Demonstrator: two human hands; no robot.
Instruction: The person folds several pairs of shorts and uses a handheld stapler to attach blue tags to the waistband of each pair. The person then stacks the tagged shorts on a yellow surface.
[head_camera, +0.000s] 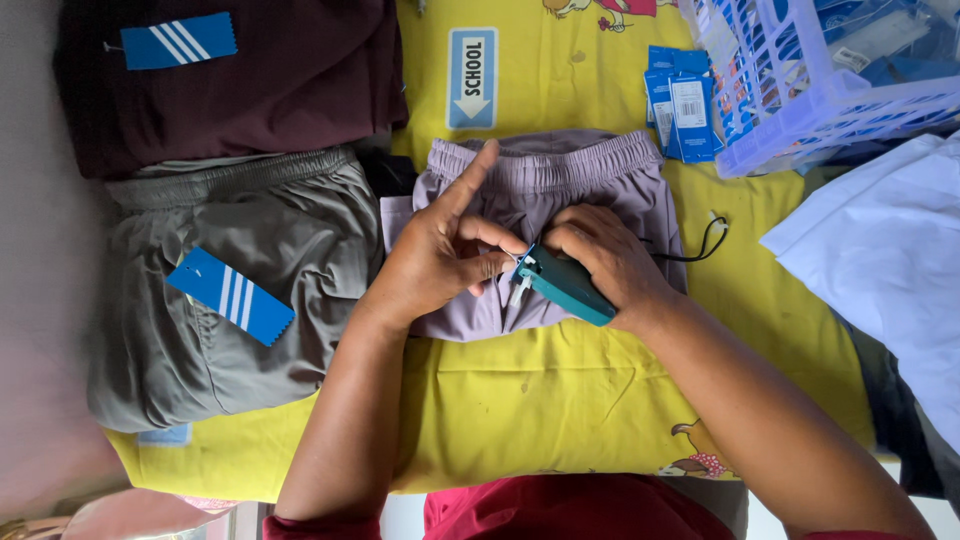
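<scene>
Lilac shorts, folded, lay at the middle of a yellow printed cloth, waistband toward the far side. Left of them sat folded grey shorts bearing a blue striped tag, and beyond those a dark maroon garment with a like tag. A lavender plastic basket stood at the far right corner, white fabric below it, and a small stack of blue hang tags just beside the basket. The right hand was clamped around a teal tagging gun resting on the lilac shorts. The left hand touched the gun's tip, thumb and bent fingers pinched together there, though what they pinched was too small to tell, with the forefinger pointing away.
</scene>
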